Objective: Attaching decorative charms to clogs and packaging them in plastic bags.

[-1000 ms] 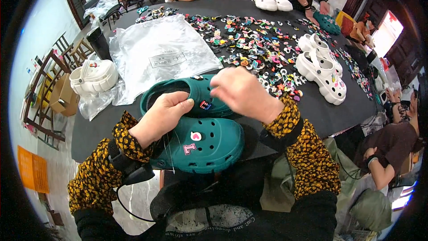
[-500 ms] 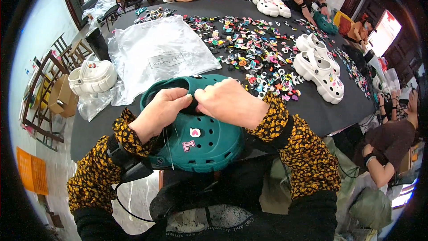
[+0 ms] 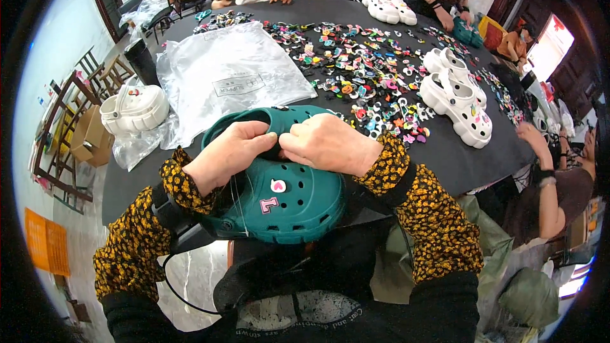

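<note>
A pair of dark green clogs is in front of me at the table edge. The nearer clog (image 3: 292,206) has a white charm with a pink heart (image 3: 278,185) and a pink letter charm (image 3: 269,205) in its holes. Behind it, the farther clog (image 3: 219,126) shows its opening. My left hand (image 3: 232,152) is closed, thumb and fingers pinching at the clogs' edge. Against its fingertips my right hand (image 3: 330,145) is curled shut; whatever it pinches is hidden. Thin clear threads (image 3: 240,206) hang below my left hand over the nearer clog.
Loose colourful charms (image 3: 356,63) spread over the black table (image 3: 467,168). A clear plastic bag (image 3: 222,76) and a white clog (image 3: 135,109) lie to the left. White clogs (image 3: 460,108) stand at right, more (image 3: 387,7) at the back. Several people work around the table.
My hands stay at the green clogs, almost unmoved. Across the table, a person has drawn an arm back from the white clogs. At right, another person's hand has reached up to the table edge.
</note>
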{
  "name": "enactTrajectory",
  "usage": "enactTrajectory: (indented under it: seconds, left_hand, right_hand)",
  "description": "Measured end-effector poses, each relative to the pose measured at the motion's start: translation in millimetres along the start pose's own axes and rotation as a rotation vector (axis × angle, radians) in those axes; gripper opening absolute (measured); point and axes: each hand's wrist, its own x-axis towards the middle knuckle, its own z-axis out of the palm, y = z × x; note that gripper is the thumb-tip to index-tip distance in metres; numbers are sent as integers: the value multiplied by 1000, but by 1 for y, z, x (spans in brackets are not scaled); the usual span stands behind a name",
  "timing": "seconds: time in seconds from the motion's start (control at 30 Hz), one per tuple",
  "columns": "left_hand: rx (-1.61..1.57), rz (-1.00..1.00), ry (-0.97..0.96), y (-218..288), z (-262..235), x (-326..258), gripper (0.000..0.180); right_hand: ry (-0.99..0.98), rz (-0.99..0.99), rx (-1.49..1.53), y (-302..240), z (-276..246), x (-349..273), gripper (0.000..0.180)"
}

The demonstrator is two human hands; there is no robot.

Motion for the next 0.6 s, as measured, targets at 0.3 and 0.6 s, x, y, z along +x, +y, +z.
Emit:
enactTrajectory:
  seconds: [0.3, 0.6]
  left_hand:
    - [37, -162, -75, 2, -5, 23, 18]
    - [-152, -177, -15, -4, 0, 28, 14]
  right_hand:
    - [38, 20, 112, 0, -3, -9, 20]
    - [86, -33, 48, 3, 5, -12, 15]
